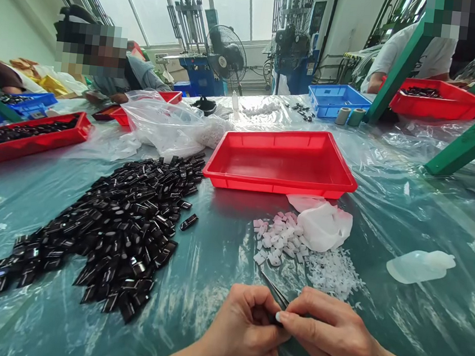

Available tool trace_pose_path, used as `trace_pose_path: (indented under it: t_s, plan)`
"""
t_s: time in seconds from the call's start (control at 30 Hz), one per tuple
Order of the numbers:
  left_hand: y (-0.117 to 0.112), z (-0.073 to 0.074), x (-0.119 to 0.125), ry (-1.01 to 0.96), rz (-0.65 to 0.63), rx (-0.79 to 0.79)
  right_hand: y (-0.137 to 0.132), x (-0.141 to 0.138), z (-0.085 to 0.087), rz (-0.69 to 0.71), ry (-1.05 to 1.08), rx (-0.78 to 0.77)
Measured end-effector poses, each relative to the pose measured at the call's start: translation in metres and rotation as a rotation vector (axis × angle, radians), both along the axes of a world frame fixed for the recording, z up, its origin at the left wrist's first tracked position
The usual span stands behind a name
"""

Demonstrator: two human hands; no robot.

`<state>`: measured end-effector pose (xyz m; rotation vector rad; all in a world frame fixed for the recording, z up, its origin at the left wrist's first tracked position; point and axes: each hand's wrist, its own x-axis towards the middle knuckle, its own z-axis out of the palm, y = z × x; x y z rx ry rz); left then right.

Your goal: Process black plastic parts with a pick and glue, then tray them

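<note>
My left hand (243, 326) and my right hand (327, 329) meet near the table's front edge, fingers pinched together. Between them a small dark piece (276, 319) is held, mostly hidden. Thin metal tweezers (275, 291) stick out from the pinch of my right hand. A big heap of small glossy black parts (117, 227) lies to the left. Just beyond my hands lie a cluster of small white and pink pieces (279, 242), a scatter of tiny clear bits (333, 273) and a crumpled white bag (324, 224).
An empty red tray (281, 163) stands mid-table on the plastic-covered surface. A clear squeeze bottle (419, 266) lies at right. Other red trays (25, 136) and a blue tray (337, 98) hold parts. Two other people sit across the table. Green frame legs (470, 140) stand at right.
</note>
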<state>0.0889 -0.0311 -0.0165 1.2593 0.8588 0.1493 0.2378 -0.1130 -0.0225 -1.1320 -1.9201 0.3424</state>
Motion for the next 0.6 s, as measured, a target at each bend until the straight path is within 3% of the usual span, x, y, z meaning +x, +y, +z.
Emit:
trace_pose_path:
  t_s: [0.6]
  plan:
    - [0.0002, -0.0008, 0.0003, 0.009, -0.021, 0.046, 0.0020, -0.0006, 0.0028, 0.017, -0.043, 0.000]
